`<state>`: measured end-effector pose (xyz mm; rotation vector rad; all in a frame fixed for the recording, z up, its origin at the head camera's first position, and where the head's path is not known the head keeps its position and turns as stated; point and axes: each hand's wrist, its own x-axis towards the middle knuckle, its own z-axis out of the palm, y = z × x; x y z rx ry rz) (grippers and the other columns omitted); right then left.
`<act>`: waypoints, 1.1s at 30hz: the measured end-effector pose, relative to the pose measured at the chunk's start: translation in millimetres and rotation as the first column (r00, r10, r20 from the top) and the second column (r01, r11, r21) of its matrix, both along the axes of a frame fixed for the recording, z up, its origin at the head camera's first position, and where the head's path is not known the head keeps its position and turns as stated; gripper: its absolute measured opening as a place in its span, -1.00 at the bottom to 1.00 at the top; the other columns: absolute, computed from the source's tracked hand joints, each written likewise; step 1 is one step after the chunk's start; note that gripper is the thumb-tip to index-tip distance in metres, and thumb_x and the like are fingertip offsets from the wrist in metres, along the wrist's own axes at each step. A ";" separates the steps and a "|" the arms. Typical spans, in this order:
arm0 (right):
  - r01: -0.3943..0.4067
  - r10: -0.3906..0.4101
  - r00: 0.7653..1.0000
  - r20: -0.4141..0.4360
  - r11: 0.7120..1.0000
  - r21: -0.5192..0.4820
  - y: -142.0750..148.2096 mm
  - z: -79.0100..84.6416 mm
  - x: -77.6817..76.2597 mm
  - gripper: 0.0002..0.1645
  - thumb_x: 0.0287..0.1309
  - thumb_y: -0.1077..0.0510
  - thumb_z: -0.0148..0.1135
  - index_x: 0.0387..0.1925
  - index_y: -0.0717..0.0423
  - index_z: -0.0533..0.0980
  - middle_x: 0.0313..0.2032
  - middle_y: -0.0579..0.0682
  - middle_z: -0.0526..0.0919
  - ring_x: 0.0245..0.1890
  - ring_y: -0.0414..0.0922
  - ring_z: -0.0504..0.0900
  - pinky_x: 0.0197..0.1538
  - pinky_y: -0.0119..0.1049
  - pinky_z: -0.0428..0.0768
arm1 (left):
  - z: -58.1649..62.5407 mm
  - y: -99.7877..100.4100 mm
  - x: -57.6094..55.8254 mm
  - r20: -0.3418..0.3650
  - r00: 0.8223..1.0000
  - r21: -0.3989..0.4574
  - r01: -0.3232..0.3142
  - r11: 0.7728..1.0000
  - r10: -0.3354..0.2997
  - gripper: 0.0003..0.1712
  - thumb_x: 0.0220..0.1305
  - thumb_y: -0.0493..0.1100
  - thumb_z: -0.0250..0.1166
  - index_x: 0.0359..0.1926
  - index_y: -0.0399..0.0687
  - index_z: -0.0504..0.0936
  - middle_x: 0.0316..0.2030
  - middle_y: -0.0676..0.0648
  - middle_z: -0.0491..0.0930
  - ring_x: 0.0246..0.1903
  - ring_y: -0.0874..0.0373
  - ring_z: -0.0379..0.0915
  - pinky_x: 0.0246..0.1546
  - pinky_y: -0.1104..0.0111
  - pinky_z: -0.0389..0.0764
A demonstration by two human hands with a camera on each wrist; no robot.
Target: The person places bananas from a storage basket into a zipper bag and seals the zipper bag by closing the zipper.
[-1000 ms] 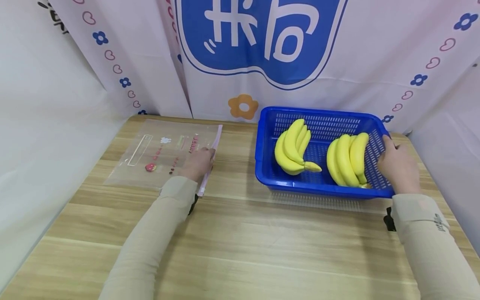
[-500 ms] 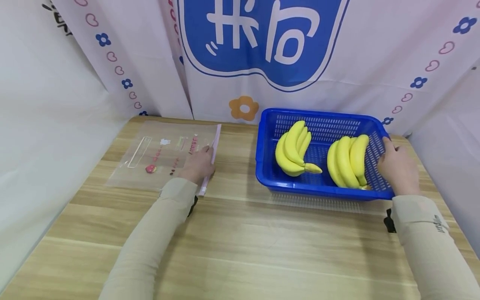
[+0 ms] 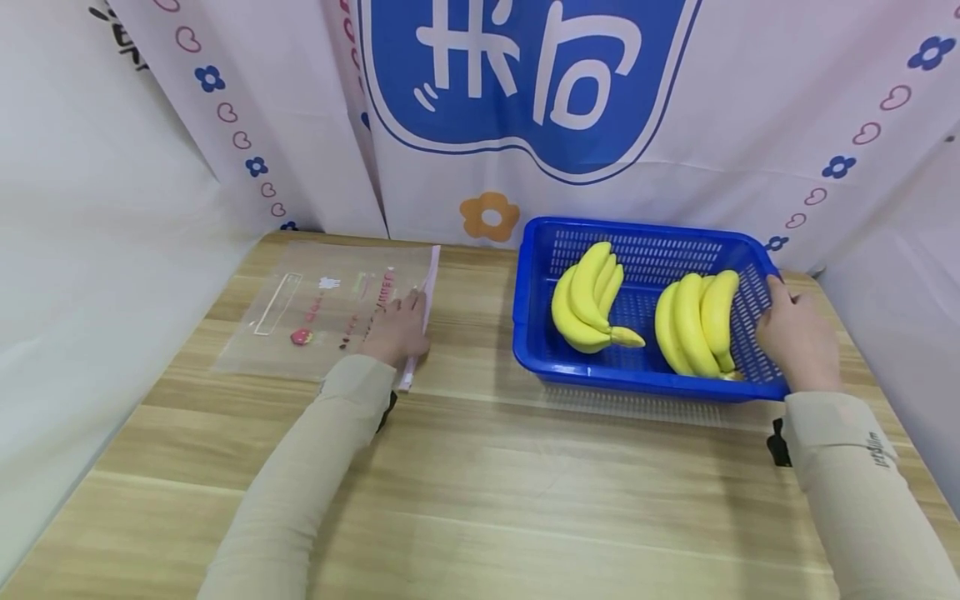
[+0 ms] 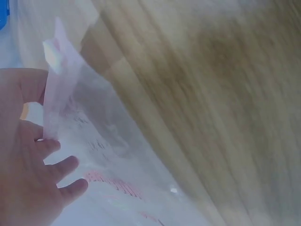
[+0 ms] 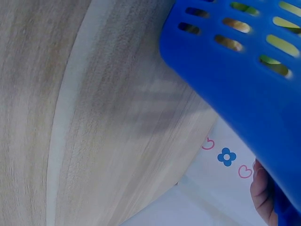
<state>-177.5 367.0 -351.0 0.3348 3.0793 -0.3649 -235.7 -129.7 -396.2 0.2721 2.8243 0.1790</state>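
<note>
In the head view, my left hand (image 3: 396, 327) lies over the zip end of a clear zip bag (image 3: 270, 346) on the table at left, its fingers spread. The left wrist view shows the pink zip strip (image 4: 60, 87) at the thumb and index finger, with the other fingertips over the clear film. My right hand (image 3: 801, 337) grips the right rim of a blue plastic basket (image 3: 600, 372). From the right wrist, fingers (image 5: 261, 193) show behind the basket's edge. Inside sit two banana bunches, one on the left (image 3: 588, 300) and one on the right (image 3: 690, 325).
The wooden table (image 3: 525, 508) stretches toward the front. A white printed cloth (image 3: 427, 196) hangs along its back edge, and white sheets (image 3: 90, 275) flank the sides. Perforated walls surround the bananas.
My left fingers have loosened and spread over the bag's zip end, which has shifted slightly left. The right hand keeps its grip on the basket, and the bananas stay in place.
</note>
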 end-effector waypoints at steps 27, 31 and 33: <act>0.003 -0.003 1.000 0.017 1.000 -0.001 0.8 0.5 0.5 -0.25 0.32 0.20 -0.29 0.47 0.23 -0.21 0.04 0.66 0.17 -0.34 0.35 0.41 -0.39 0.19 0.48 | 2.6 -0.3 0.8 -0.237 0.971 -0.134 -0.032 0.990 -0.001 -0.45 0.33 -0.47 -0.17 0.32 -0.62 0.09 0.35 -0.56 0.05 0.33 -0.37 0.15 0.36 -0.01 0.26; 0.000 0.000 1.000 0.016 1.000 0.003 0.5 0.5 0.1 -0.25 0.31 0.20 -0.29 0.47 0.24 -0.21 0.04 0.66 0.17 -0.36 0.35 0.41 -0.42 0.16 0.48 | 4.1 0.7 0.5 -0.228 0.973 -0.134 -0.073 0.988 0.041 -0.37 0.33 -0.43 -0.16 0.38 -0.57 -0.05 0.42 -0.50 -0.09 0.38 -0.35 0.05 0.37 -0.05 0.22; -0.001 0.001 1.000 0.014 1.000 0.004 0.4 0.4 -0.2 -0.24 0.30 0.20 -0.28 0.47 0.25 -0.20 0.05 0.66 0.17 -0.35 0.35 0.41 -0.42 0.16 0.48 | 4.9 0.7 0.4 -0.219 0.973 -0.108 -0.098 0.989 0.073 -0.29 0.31 -0.38 -0.09 0.41 -0.53 -0.12 0.44 -0.47 -0.17 0.39 -0.35 0.01 0.37 -0.08 0.22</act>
